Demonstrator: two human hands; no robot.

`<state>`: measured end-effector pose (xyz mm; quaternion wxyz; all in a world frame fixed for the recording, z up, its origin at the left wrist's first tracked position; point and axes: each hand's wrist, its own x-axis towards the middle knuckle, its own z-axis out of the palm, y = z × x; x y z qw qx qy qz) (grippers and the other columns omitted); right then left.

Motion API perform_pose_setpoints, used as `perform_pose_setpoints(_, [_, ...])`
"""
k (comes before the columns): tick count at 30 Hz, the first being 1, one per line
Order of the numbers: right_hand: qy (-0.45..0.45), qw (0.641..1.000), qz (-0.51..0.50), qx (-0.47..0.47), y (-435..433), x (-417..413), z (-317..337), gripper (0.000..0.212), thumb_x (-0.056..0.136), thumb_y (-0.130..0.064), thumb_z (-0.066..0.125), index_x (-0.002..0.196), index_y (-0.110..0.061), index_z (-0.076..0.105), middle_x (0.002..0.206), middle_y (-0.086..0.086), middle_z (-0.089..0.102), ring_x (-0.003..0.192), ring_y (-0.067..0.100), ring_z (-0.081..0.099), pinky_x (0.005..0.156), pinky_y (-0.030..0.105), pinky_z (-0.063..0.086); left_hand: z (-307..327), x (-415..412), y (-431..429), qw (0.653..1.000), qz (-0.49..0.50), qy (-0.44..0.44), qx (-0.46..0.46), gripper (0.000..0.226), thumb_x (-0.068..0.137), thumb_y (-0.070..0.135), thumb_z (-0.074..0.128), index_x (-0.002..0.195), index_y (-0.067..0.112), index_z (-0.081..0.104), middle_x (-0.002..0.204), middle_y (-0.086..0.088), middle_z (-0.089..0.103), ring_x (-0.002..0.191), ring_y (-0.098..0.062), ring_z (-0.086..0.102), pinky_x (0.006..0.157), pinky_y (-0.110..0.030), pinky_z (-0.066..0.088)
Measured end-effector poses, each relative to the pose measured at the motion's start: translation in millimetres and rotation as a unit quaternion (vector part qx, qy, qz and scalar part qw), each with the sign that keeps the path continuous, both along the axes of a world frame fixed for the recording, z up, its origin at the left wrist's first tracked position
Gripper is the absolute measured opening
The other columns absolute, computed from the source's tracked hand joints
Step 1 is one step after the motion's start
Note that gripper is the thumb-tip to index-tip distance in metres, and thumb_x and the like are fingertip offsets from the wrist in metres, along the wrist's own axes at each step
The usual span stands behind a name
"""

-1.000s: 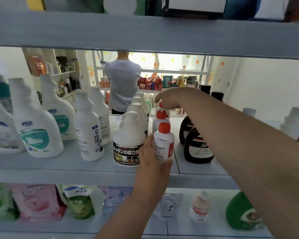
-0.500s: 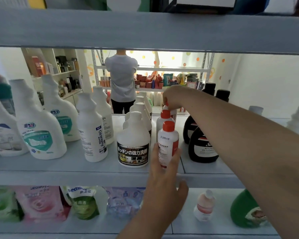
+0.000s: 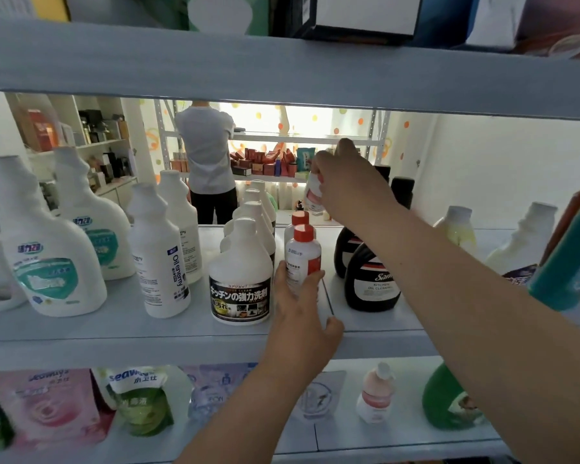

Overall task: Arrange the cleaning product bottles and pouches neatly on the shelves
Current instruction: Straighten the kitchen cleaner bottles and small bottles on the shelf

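Note:
On the middle shelf (image 3: 114, 326) a small white bottle with a red cap (image 3: 302, 259) stands at the front of a short row, a second red-capped bottle (image 3: 297, 220) right behind it. My left hand (image 3: 298, 316) wraps its fingers round the front bottle's lower part. My right hand (image 3: 349, 185) reaches over the row and holds a third small white-and-red bottle (image 3: 312, 192) lifted above the shelf at the back. A white jug with a black Japanese label (image 3: 240, 283) stands just left of the row.
Two black bottles (image 3: 370, 279) stand right of the row; white spray bottles (image 3: 47, 249) and tall white bottles (image 3: 159, 259) fill the left. Pouches (image 3: 141, 400), a pink bottle (image 3: 375, 393) and a green bottle (image 3: 449, 400) lie on the lower shelf. A person (image 3: 208, 162) stands beyond.
My right hand has lifted the rear red-capped bottle up off the shelf. My left hand has closed round the front bottle again after loosening.

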<state>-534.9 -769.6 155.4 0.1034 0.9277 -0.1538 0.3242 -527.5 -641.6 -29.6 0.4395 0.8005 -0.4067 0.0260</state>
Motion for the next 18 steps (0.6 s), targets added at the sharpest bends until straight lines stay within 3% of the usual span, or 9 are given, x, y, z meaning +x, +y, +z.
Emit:
perform_pose_setpoints(6, [-0.079,0.996,0.041,-0.032,9.1,-27.9,-25.2,0.036,0.088,0.005,0.063,0.121,-0.008,0.063,0.114,0.017,0.054,0.086,0.027,0.061,0.069,0.029,0.051,10.1,10.4,-17.2,0.999,0.001,0.015,0.029,0.077,0.087,0.028,0.066,0.152,0.038,0.025,0.159,0.008,-0.027,0.15,-0.03,0.024,0.117,-0.038,0.034])
perform_pose_setpoints(9, [-0.15,0.984,0.078,-0.057,6.9,-39.0,-35.3,0.033,0.08,0.012,0.069,0.108,-0.004,0.067,0.1,0.017,0.056,0.079,0.029,0.06,0.061,0.032,0.054,16.1,16.7,-23.3,0.997,0.006,0.036,0.065,0.078,0.091,0.035,0.064,0.155,0.041,0.02,0.164,-0.003,-0.024,0.153,-0.031,0.018,0.117,-0.035,0.029])
perform_pose_setpoints(12, [-0.165,0.981,0.078,-0.067,6.5,-47.9,-41.9,0.034,0.084,0.008,0.065,0.114,-0.008,0.064,0.104,0.017,0.054,0.085,0.026,0.056,0.074,0.03,0.054,19.1,24.1,-31.1,0.995,0.01,0.04,0.088,0.078,0.091,0.04,0.063,0.156,0.045,0.02,0.164,-0.004,-0.025,0.155,-0.031,0.009,0.12,-0.037,0.025])
perform_pose_setpoints(18, [-0.241,0.96,0.126,-0.072,24.1,-72.1,-46.5,0.026,0.084,0.01,0.07,0.107,-0.002,0.069,0.096,0.021,0.055,0.086,0.034,0.064,0.065,0.034,0.059,14.8,27.0,-31.7,0.993,0.033,0.021,0.111,0.081,0.088,0.044,0.063,0.155,0.045,0.019,0.164,-0.004,-0.023,0.151,-0.035,0.021,0.119,-0.04,0.028])
